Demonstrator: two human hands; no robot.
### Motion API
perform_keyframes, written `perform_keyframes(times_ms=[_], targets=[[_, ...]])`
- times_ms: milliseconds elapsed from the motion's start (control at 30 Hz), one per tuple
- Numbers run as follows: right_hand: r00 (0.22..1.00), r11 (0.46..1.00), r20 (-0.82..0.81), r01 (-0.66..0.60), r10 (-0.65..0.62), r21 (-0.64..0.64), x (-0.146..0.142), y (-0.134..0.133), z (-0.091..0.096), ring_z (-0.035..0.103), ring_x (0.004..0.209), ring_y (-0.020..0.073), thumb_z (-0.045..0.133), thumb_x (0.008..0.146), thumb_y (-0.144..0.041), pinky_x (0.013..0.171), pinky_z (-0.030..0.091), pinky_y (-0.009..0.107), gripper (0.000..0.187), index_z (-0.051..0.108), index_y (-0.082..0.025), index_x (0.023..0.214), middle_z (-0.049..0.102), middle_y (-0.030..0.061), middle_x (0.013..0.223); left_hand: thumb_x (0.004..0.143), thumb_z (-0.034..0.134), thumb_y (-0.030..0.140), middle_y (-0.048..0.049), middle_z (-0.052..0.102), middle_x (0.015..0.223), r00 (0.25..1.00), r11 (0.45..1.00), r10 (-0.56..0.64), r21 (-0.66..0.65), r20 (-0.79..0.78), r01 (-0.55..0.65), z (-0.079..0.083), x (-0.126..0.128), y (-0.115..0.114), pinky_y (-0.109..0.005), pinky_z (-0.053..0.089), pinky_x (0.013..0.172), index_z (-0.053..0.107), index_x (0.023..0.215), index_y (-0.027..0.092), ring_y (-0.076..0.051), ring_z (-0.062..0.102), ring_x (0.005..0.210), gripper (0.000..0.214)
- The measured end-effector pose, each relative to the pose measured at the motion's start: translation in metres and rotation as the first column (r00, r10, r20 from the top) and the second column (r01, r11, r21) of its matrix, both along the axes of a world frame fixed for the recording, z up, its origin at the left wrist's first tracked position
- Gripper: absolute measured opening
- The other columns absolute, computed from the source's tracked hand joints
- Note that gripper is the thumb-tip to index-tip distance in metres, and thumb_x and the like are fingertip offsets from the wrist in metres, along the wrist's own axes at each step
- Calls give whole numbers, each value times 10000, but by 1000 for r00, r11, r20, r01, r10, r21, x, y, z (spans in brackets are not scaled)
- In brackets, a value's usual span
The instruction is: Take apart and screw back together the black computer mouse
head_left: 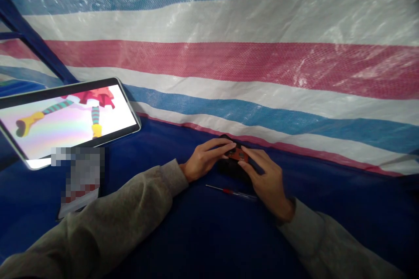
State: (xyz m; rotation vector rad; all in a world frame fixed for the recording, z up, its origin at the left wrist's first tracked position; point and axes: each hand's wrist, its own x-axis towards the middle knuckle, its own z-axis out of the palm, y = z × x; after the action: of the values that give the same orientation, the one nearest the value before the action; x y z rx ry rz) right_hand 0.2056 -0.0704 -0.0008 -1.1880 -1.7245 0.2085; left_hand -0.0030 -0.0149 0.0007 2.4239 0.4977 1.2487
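My left hand and my right hand meet over a small orange-red board with dark parts on it, perhaps a circuit board. The left fingers, pressed together, reach across its left end. Thumb and fingers of my right hand pinch its right end. Beneath and behind the board is a black object, partly covered by the hands; its kind cannot be made out. A thin screwdriver with a metal shaft and a red and clear handle lies just in front, touched by neither hand.
To the left a tablet with a pale frame leans, showing a cartoon. A blurred-out flat item lies below it, beside my left sleeve. Blue sheeting covers the surface. A striped plastic wall rises close behind my hands.
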Motion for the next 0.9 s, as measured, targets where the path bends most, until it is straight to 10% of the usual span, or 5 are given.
perform_keyframes(times_ms=[500, 900], targets=[[999, 999, 15, -48, 48, -9, -1, -5, 9, 585, 611, 136, 575, 907, -288, 661, 436, 308, 275, 618, -220, 644, 654, -14, 647, 935, 585, 301, -91, 647, 1109, 998, 999, 41, 6, -49, -41, -4, 2, 2, -314, 558, 870, 481, 1356, 205, -179, 646, 995, 444], [1000, 1000, 13, -2, 2, 15, 1, -5, 7, 612, 706, 168, 592, 891, -300, 740, 462, 340, 143, 652, -225, 785, 661, 3, 727, 932, 589, 300, -107, 638, 1197, 999, 999, 44, -10, -32, -45, 2, 3, -1, -357, 536, 954, 495, 1326, 193, -201, 633, 1092, 419]])
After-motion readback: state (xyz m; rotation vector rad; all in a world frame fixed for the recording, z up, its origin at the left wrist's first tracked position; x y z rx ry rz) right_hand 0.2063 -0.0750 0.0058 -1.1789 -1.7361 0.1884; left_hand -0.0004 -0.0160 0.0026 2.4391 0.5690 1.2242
